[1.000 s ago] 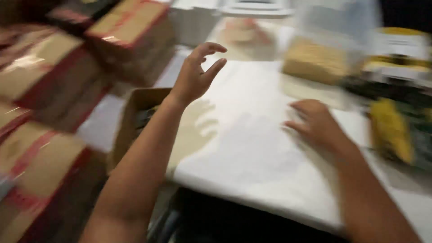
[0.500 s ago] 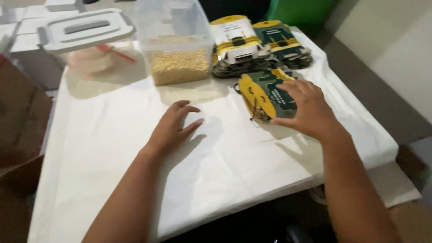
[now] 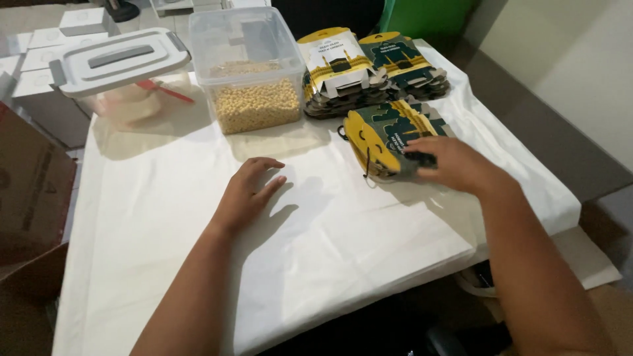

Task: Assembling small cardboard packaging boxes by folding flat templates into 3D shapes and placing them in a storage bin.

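Left hand flat and open on the white-covered worktop, holding nothing. Right hand grips the top flat carton of the near stack, at its right edge. Best to lift one only, fingers under the top edge. Behind: two more carton stacks, clear tub of beans, lidded container; none block.

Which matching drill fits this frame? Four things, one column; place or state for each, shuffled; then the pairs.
Things
1. left hand
2. right hand
3. clear plastic tub of yellowish grains
4. grey-lidded white storage box

Places or states
A. far left of the white-covered table
B. flat, palm down on the bare cloth
C. lidless, beside the far stacks of flat yellow-and-green cartons
D. on the nearest stack of flat cartons

Pairs: 1-B, 2-D, 3-C, 4-A
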